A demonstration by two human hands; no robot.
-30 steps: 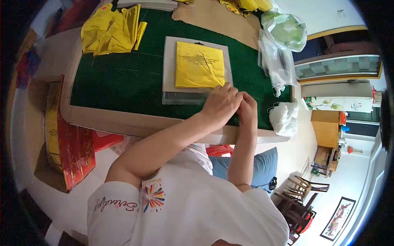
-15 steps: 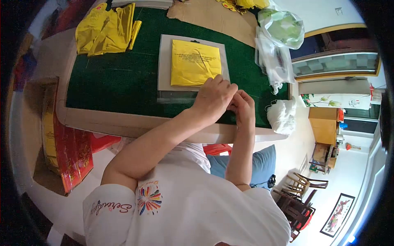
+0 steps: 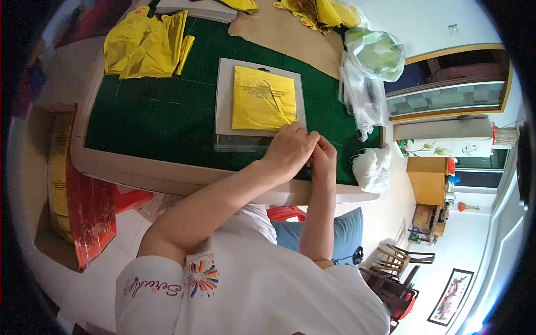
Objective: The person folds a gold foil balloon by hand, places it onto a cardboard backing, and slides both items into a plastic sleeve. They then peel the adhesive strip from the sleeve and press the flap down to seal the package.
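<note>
A folded yellow plastic sheet with small dark print (image 3: pixel 263 103) lies on a grey card (image 3: pixel 224 95). A clear plastic sleeve (image 3: pixel 240 144) seems to surround them; its flap extends past the card's near edge. My left hand (image 3: pixel 289 149) is closed at the lower right corner of the card, fingers bent and pressed together. Touching it on the right, my right hand (image 3: pixel 322 157) is also closed, thumb and fingers pinched. Whatever lies between the fingertips is hidden or too small to make out.
Crumpled yellow foil (image 3: pixel 146 47) lies at the table's far left. Cardboard (image 3: pixel 290 33) covers the back, with more yellow foil (image 3: pixel 321 12) on it. Plastic bags (image 3: pixel 374 56) and a white bundle (image 3: pixel 373 170) sit along the right edge. An open carton (image 3: pixel 84 223) stands at lower left.
The view has shifted a little, so the table sits lower in the picture. Both hands remain closed together by the card's lower right corner; the packet lies as before.
</note>
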